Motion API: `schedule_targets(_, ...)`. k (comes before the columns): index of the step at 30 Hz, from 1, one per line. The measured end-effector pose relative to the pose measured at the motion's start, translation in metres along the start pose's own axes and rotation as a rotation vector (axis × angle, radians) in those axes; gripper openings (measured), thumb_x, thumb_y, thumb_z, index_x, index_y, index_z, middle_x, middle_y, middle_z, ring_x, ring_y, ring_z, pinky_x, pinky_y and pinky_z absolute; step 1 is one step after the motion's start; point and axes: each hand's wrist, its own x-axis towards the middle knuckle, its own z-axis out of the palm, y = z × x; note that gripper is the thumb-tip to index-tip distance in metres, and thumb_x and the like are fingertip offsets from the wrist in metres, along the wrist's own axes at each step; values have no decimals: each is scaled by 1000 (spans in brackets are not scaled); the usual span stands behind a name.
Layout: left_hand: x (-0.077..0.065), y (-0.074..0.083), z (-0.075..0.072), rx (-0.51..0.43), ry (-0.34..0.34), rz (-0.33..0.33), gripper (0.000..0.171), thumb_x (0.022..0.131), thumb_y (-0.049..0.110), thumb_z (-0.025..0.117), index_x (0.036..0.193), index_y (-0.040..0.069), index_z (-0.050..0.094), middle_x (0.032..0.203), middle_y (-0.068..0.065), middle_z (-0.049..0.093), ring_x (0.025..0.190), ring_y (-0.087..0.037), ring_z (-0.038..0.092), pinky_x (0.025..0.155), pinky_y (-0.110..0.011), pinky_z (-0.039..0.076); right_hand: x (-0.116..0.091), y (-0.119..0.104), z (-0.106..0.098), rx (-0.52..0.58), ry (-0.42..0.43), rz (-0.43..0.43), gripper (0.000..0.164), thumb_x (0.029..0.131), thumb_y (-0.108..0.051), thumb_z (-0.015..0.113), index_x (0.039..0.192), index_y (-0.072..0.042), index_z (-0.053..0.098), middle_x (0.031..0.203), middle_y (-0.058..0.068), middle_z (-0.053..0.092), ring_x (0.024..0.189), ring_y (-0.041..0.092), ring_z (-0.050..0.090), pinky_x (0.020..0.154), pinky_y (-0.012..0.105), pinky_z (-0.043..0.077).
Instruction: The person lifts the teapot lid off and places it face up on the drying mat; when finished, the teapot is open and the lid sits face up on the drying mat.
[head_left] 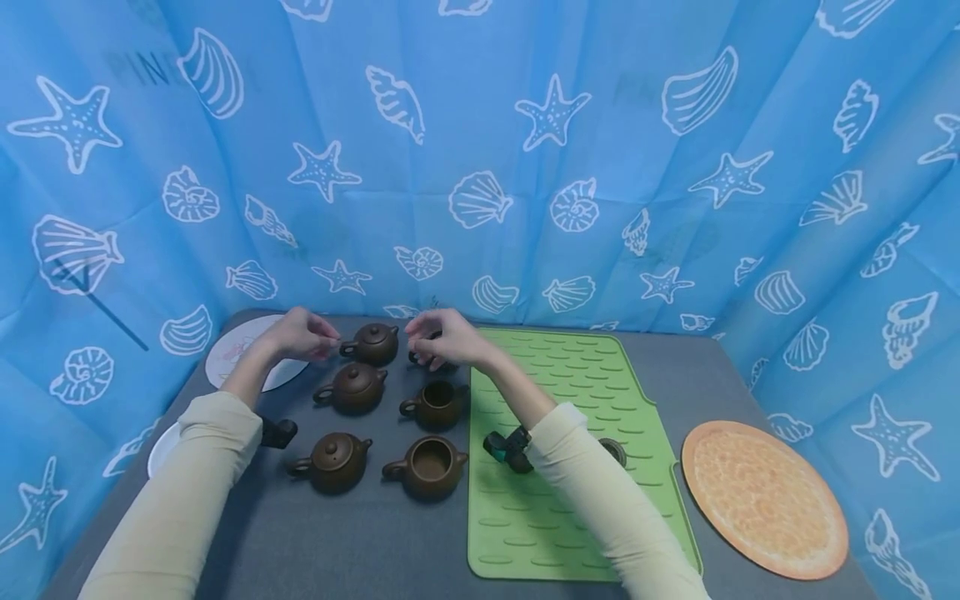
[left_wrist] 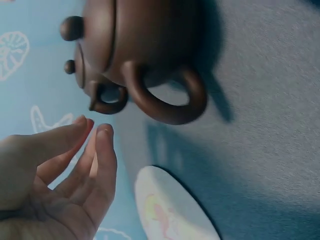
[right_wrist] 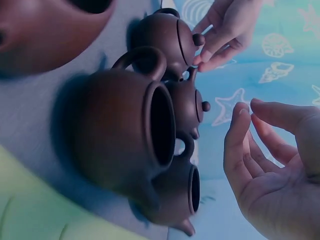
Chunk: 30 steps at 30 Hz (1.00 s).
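Note:
Three lidded brown teapots stand in a column: far point(head_left: 377, 343), middle point(head_left: 356, 389) and front point(head_left: 337, 462). To their right are three lidless ones: far point(right_wrist: 175, 195), middle point(head_left: 437, 406) and front point(head_left: 429, 471). My left hand point(head_left: 300, 335) hovers beside the far lidded teapot's handle, its fingers loosely bent and holding nothing. Over the far lidless teapot, partly hiding it in the head view, is my right hand point(head_left: 446, 337). Its thumb and fingers point(right_wrist: 239, 117) curve toward each other with nothing between them, apart from the teapot in the right wrist view.
A green ridged mat point(head_left: 555, 533) lies right of the teapots, with a dark round object point(head_left: 613, 451) partly behind my right sleeve. A round pizza-patterned board point(head_left: 765, 500) is at the far right. A white plate point(head_left: 281, 373) sits back left. Blue shell-print curtains point(head_left: 480, 242) enclose the table.

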Motion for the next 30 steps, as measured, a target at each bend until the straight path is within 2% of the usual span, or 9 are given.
schedule_targets(3,1,-5,0,-5,-7,-4,29,109,7,59,129,-12,68,116,-29,74,106,-39,75,99,-52,64,14,-3,7,31,-8,22,32,107,-10,66,136,3,66,116,17,70,99,42,76,87,56,66)
schedule_targets(5,2,-8,1,-7,-5,-9,28,108,7,60,129,-11,69,117,-28,74,106,-37,74,100,-52,64,24,-5,11,49,-12,34,34,108,-11,66,138,5,64,114,16,69,99,41,76,89,57,66)
schedule_targets(6,3,-10,1,-12,-3,-10,28,108,8,61,129,-10,69,118,-28,74,106,-37,75,100,-52,64,28,-5,14,59,-11,43,35,108,-11,65,139,5,64,114,16,69,99,42,76,87,54,67)
schedule_targets(8,4,-13,2,-24,4,-12,29,109,10,63,129,-9,69,120,-28,74,106,-36,76,100,-52,64,39,-6,19,81,1,62,35,108,-10,66,139,6,64,115,19,71,92,35,76,84,49,68)
schedule_targets(10,5,-16,3,-37,15,-15,30,109,14,65,129,-8,70,120,-28,75,106,-36,76,99,-51,64,49,-6,25,115,14,83,36,108,-9,65,140,6,63,118,24,73,84,24,74,87,51,67)
schedule_targets(14,5,-19,6,-56,34,-9,32,109,18,66,128,-7,70,121,-29,74,108,-39,77,99,-51,64,65,-5,37,188,40,128,37,107,-7,65,142,6,61,121,27,74,75,15,71,99,60,61)
schedule_targets(21,9,-21,11,-59,53,23,31,109,18,66,127,-8,71,121,-30,75,111,-42,77,99,-53,64,77,2,51,206,114,172,35,109,-8,62,143,4,60,93,9,68,70,17,67,87,49,67)
schedule_targets(24,10,-22,12,-73,48,17,32,110,18,65,129,-7,70,124,-31,73,114,-42,76,100,-52,64,79,4,55,192,151,181,31,109,-7,62,138,4,64,89,8,67,69,16,66,84,47,68)
schedule_targets(30,11,-22,14,-93,55,8,31,110,17,65,129,-7,70,125,-30,73,112,-38,76,94,-42,66,82,4,63,97,209,188,22,109,-4,62,128,3,70,87,7,64,69,14,65,74,36,67)
